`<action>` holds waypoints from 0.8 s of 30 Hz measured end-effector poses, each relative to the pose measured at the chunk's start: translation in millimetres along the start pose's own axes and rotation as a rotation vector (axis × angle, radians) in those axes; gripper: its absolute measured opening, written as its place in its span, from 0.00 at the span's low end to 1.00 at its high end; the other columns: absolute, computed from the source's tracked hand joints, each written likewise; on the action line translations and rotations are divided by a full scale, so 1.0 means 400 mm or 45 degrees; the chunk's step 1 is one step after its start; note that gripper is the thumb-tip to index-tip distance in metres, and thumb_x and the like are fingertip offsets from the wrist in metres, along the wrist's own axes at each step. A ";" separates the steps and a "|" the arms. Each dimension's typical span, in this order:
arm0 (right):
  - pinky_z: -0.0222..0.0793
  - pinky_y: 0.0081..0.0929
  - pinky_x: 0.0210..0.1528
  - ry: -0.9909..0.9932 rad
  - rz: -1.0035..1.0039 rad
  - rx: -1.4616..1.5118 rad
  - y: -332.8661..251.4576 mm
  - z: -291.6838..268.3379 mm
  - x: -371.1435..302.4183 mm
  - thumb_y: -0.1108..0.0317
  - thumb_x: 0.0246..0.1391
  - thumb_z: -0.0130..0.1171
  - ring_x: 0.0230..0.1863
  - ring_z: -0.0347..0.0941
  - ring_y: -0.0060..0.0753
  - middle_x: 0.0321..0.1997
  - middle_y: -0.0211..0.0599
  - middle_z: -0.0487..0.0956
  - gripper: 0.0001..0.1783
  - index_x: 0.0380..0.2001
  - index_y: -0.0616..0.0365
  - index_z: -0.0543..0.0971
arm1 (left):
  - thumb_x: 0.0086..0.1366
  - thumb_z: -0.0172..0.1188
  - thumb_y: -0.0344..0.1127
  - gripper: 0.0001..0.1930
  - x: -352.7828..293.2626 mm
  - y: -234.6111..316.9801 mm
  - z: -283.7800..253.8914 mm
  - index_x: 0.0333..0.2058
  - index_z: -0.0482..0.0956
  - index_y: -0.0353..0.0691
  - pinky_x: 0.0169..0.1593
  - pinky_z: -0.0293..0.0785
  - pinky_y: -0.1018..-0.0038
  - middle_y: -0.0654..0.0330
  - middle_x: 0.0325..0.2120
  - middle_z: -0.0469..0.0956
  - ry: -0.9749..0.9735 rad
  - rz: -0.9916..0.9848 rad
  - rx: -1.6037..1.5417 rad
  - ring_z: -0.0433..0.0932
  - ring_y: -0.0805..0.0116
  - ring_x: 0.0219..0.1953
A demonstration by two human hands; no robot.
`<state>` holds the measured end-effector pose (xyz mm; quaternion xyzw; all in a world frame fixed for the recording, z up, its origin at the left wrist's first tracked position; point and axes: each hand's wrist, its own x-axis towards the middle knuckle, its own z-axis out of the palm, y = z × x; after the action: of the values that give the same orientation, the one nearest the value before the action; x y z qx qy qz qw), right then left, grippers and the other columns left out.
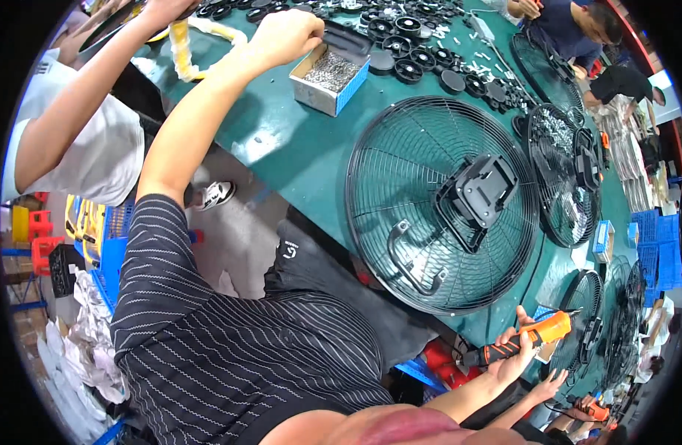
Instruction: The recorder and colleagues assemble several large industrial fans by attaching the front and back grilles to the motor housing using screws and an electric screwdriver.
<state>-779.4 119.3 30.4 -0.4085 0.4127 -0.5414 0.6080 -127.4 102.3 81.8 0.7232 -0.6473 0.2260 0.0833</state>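
Left hand (285, 35): arm stretched out, fingers curled shut over the far rim of the screw box (330, 76); whether it pinches any screw cannot be told.
Screw box: small open carton, blue side, filled with grey screws (332, 69); stands on the green table (282, 148) near its left edge, well apart from the fan grille.
Right hand (520, 354): closed around the screwdriver (520, 340), orange and black, powered, tip pointing toward the table's near edge; held off the table, just beside that edge.
Fan grille (423, 200): large round black wire guard, lying flat at the middle of the table, with a black motor bracket (478, 194) at its centre and a handle (408, 256) on its near side.
More grilles (567, 174): lined along the table to the right.
Black round parts (423, 52): spread across the far end.
Another person's arm (81, 89): at the left edge.
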 end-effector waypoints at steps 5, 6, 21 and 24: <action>0.71 0.18 0.19 -0.027 -0.011 -0.057 0.010 0.025 -0.001 0.68 0.53 0.60 0.21 0.71 0.23 0.57 0.57 0.70 0.22 0.50 0.65 0.69 | 0.55 0.66 0.44 0.11 0.022 0.026 0.079 0.32 0.86 0.45 0.40 0.78 0.65 0.57 0.28 0.84 -0.127 -0.339 -0.650 0.83 0.60 0.34; 0.71 0.18 0.19 -0.030 -0.006 -0.051 0.009 0.028 0.001 0.68 0.53 0.61 0.21 0.71 0.23 0.57 0.57 0.70 0.23 0.50 0.65 0.69 | 0.55 0.66 0.43 0.10 0.022 0.035 0.092 0.31 0.85 0.45 0.41 0.78 0.65 0.57 0.29 0.84 -0.107 -0.273 -0.577 0.83 0.59 0.35; 0.67 0.18 0.19 -0.067 -0.021 -0.012 -0.012 0.033 -0.027 0.66 0.54 0.60 0.21 0.69 0.23 0.50 0.50 0.73 0.27 0.54 0.65 0.66 | 0.49 0.68 0.48 0.13 0.058 0.077 0.078 0.30 0.87 0.49 0.33 0.77 0.62 0.55 0.26 0.83 -0.929 0.095 -0.085 0.83 0.58 0.30; 0.67 0.19 0.23 -0.178 -0.006 0.076 -0.025 0.029 -0.034 0.67 0.55 0.57 0.24 0.69 0.24 0.51 0.51 0.71 0.27 0.56 0.65 0.65 | 0.44 0.69 0.45 0.13 0.087 0.089 0.108 0.26 0.86 0.44 0.31 0.76 0.62 0.54 0.23 0.82 -0.925 0.155 -0.005 0.82 0.57 0.27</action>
<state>-772.6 132.4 44.3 -0.4279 0.3519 -0.5251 0.6460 -150.6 47.7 52.6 0.7162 -0.6769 -0.0422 -0.1643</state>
